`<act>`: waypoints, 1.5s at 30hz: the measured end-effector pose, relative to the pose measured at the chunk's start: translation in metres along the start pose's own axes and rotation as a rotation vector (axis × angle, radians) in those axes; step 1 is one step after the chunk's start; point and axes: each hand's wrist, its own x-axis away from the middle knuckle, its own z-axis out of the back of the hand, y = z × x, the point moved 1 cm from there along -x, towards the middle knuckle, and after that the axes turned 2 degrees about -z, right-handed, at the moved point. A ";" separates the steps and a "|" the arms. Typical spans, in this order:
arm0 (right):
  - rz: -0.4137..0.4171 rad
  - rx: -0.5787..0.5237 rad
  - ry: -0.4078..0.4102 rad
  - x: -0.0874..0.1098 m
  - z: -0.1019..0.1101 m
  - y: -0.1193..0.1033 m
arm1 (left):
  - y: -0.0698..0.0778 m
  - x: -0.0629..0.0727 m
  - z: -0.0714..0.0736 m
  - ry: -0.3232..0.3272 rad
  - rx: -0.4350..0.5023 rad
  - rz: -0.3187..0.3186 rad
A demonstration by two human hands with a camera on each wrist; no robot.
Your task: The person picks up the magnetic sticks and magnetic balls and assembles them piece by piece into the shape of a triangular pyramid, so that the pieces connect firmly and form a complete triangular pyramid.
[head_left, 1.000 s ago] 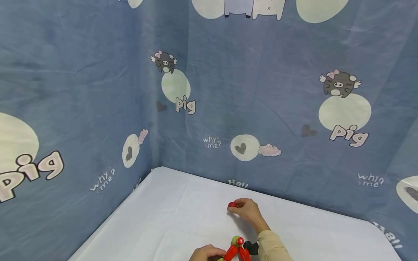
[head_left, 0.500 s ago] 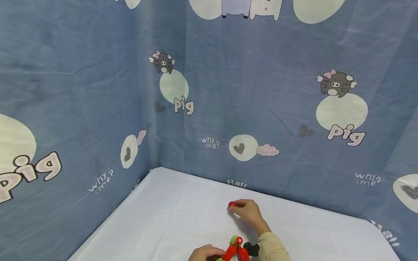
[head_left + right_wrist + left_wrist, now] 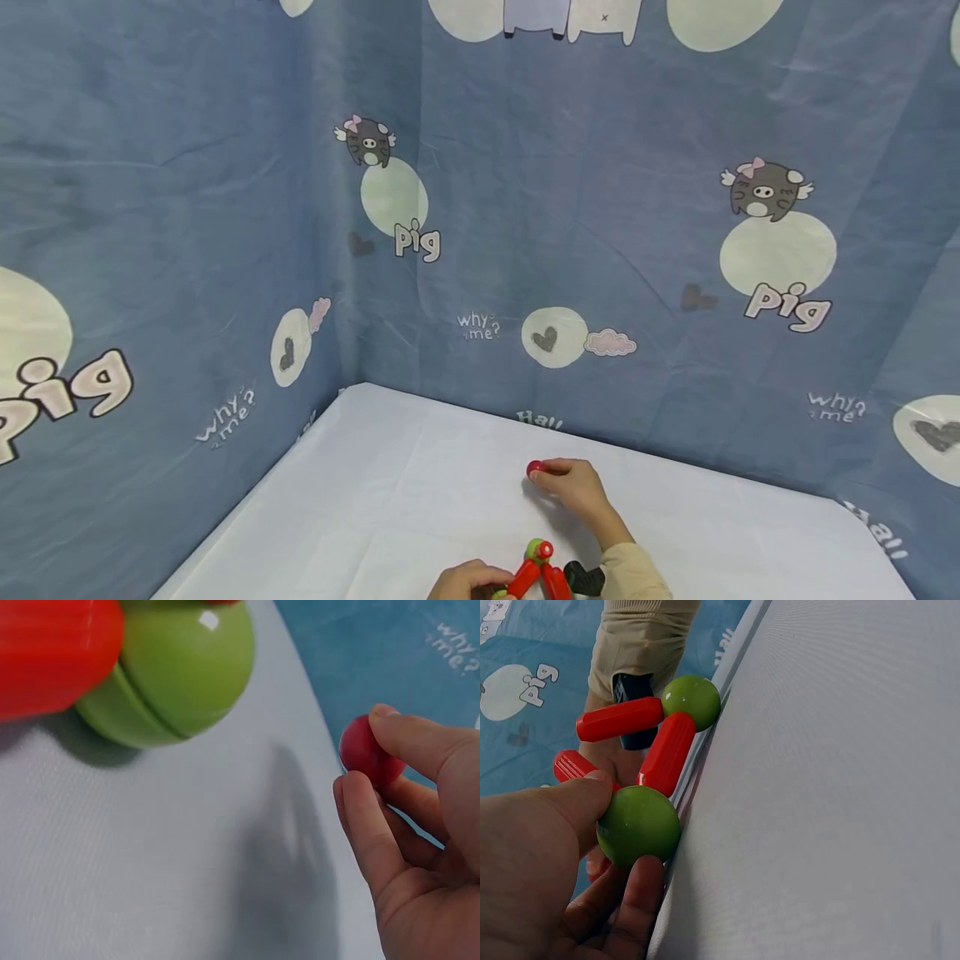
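Observation:
A toy frame of green balls and red rods stands low in the head view. My left hand [image 3: 467,580] grips its near green ball [image 3: 639,826] between thumb and fingers in the left wrist view. From there a red rod [image 3: 667,754] leads to a second green ball [image 3: 691,703], which carries another red rod [image 3: 619,720]. A third rod [image 3: 572,766] shows behind my left thumb. Farther out over the table, my right hand [image 3: 579,488] pinches a small red ball [image 3: 367,750] with thumb and fingertips, apart from the frame.
A white cloth covers the table [image 3: 420,500]. Blue printed curtains [image 3: 480,208] rise along its back and left edges. A black device [image 3: 582,578] sits at the right wrist, close beside the toy frame.
The head view has turned slightly to the right. My right hand, still pinching the red ball, has shifted a little rightward over the cloth. The left hand keeps its grip.

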 end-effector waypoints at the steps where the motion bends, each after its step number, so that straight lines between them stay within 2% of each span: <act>1: 0.009 -0.009 0.002 0.002 0.001 -0.001 | 0.000 0.000 0.000 0.002 -0.005 0.003; 9: 0.041 -0.062 -0.005 0.015 0.011 -0.011 | 0.001 0.001 -0.002 0.039 -0.009 0.044; 23: 0.062 -0.116 0.002 0.047 0.028 -0.023 | 0.002 0.000 -0.003 0.035 0.004 0.091; 34: 0.089 -0.207 -0.007 0.080 0.041 -0.034 | 0.006 0.001 -0.003 0.037 0.015 0.074; 45: 0.072 -0.200 -0.016 0.111 0.050 -0.036 | 0.009 0.004 -0.003 0.030 0.049 0.084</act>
